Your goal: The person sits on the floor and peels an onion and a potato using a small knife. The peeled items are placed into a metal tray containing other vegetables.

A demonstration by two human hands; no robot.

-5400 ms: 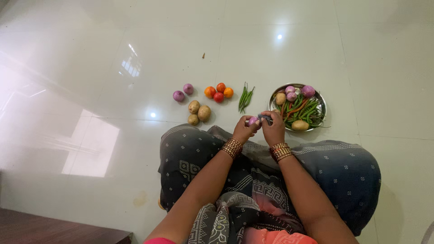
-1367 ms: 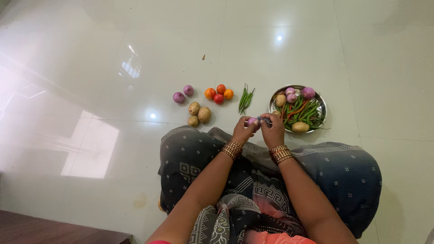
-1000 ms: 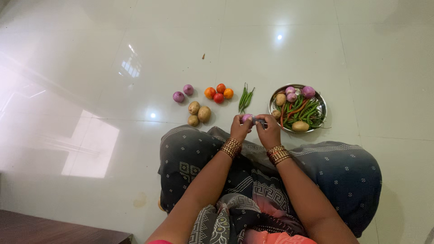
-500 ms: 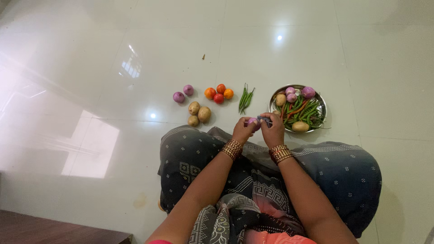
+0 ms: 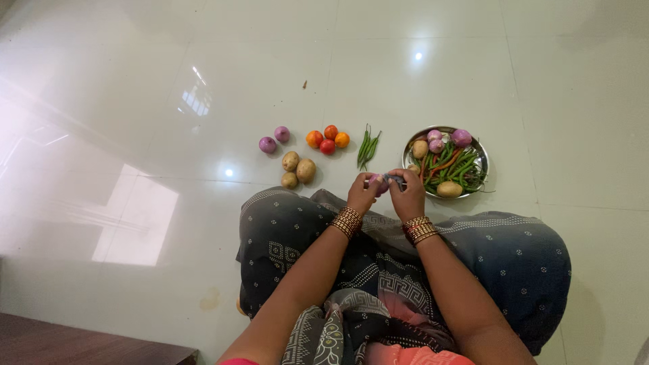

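Seen from a head camera looking down at a person sitting cross-legged on a glossy pale tiled floor (image 5: 203, 81), both hands meet just above the knees. The left hand (image 5: 362, 194) closes its grip around a small purple onion (image 5: 376, 182), which shows only partly between the fingers. The right hand (image 5: 408, 195) is closed on a small grey tool (image 5: 394, 178); whether it is a knife or a peeler cannot be told. The tool's tip points left toward the onion and seems to touch it. The onion lies directly left of the right hand, with both hands equally close to it. Just beyond the right hand sits a round steel plate (image 5: 479, 155) of mixed vegetables. Further left on the floor lie green chillies (image 5: 367, 147), tomatoes (image 5: 327, 139), potatoes (image 5: 298, 169) and two purple onions (image 5: 274, 139).
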